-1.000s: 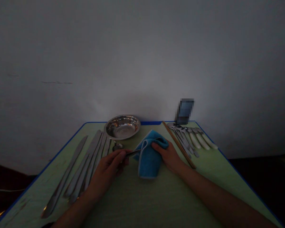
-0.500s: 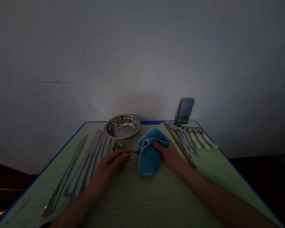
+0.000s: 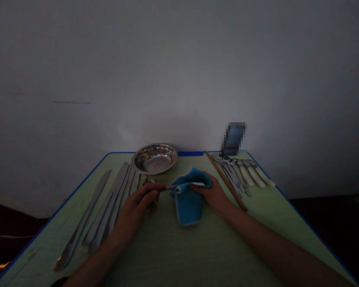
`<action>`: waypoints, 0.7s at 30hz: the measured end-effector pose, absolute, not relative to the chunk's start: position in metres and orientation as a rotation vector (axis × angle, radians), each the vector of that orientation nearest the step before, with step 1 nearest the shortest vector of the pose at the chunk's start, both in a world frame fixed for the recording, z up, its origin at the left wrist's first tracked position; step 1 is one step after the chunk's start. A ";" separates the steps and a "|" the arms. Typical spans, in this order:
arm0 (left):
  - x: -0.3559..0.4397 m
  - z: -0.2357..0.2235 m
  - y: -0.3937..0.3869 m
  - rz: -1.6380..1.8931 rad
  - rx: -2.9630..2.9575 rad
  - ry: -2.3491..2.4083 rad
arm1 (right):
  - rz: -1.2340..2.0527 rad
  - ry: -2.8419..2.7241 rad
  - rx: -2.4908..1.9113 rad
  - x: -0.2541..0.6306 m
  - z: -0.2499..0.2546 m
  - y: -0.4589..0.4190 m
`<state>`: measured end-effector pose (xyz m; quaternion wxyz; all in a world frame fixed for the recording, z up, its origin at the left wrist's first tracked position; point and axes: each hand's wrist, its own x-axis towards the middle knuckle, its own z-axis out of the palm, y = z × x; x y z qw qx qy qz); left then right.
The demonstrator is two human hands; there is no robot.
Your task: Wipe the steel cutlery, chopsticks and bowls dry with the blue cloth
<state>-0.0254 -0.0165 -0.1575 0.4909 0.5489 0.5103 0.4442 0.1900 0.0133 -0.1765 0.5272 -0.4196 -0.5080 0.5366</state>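
My left hand (image 3: 142, 201) pinches the thin metal handle of a utensil (image 3: 167, 188) whose far end disappears into the blue cloth (image 3: 190, 205). What kind of utensil it is stays hidden. My right hand (image 3: 211, 193) is closed on the folded cloth from the right, with the thumb tucked under its upper fold. The cloth hangs over the middle of the table. Just beyond my left fingers lies a spoon (image 3: 148, 180), partly covered by the hand.
Several metal table knives (image 3: 83, 221) lie at the left of the green table (image 3: 173, 255). A steel bowl (image 3: 154, 158) stands at the back. Wooden chopsticks (image 3: 227, 182), spoons (image 3: 233, 175) and white-handled cutlery (image 3: 255, 175) lie at right. A blurred-out phone-like object (image 3: 233, 138) leans against the wall.
The cloth has dropped slightly and its folds have shifted around the utensil. My right thumb has slipped under the fold. My left hand has moved slightly left, showing more of the handle.
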 end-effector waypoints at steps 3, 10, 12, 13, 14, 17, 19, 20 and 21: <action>-0.023 -0.152 -0.018 1.031 1.413 1.288 | 1.302 -1.187 -0.990 0.190 -0.178 0.013; -0.018 -0.146 -0.020 0.797 1.727 1.467 | 1.306 -1.092 -1.010 0.189 -0.179 0.012; -0.018 -0.147 -0.021 0.761 1.770 1.448 | 1.263 -1.076 -1.055 0.188 -0.181 0.012; -0.018 -0.147 -0.021 0.752 1.785 1.422 | 1.243 -1.064 -1.082 0.188 -0.181 0.012; -0.018 -0.147 -0.022 0.750 1.799 1.394 | 1.221 -1.050 -1.112 0.188 -0.182 0.012; -0.018 -0.147 -0.023 0.748 1.837 1.369 | 1.142 -1.056 -1.225 0.188 -0.183 0.012; -0.017 -0.146 -0.024 0.742 1.861 1.390 | 1.100 -1.111 -1.274 0.188 -0.182 0.012; -0.017 -0.146 -0.024 0.741 1.871 1.396 | 1.084 -1.137 -1.285 0.188 -0.181 0.012; -0.017 -0.145 -0.024 0.746 1.880 1.404 | 1.079 -1.158 -1.286 0.189 -0.181 0.011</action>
